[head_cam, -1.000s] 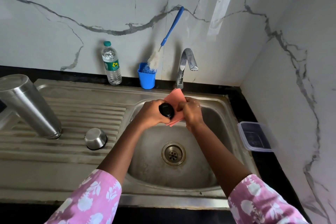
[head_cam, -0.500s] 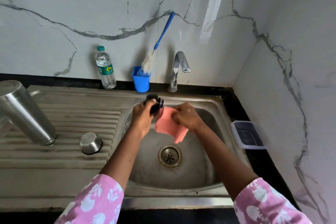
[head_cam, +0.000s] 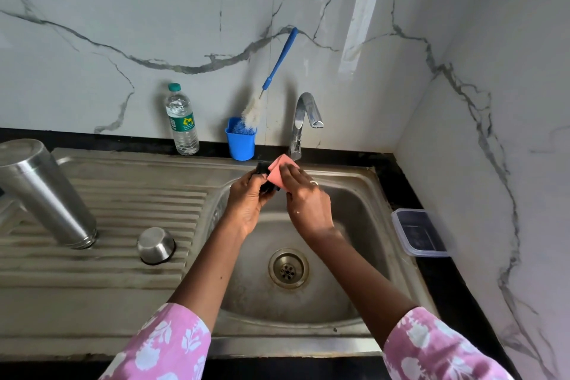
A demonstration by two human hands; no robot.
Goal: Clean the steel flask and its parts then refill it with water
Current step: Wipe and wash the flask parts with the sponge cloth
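The water bottle [head_cam: 182, 120] carries a green label with a yellow emblem; its wording is too small to read. No other markings are legible.

Clear lidded plastic container [head_cam: 421, 233] on black counter [head_cam: 401, 182], veined marble wall [head_cam: 123, 25] behind

Both hands [head_cam: 246, 197] [head_cam: 308, 207] crowd the sink's [head_cam: 354, 311] back edge under the tap [head_cam: 303, 120]. On the drainboard [head_cam: 92, 296], the flask [head_cam: 46, 194] and cup [head_cam: 156, 245] block its left middle; its front edge lies open.
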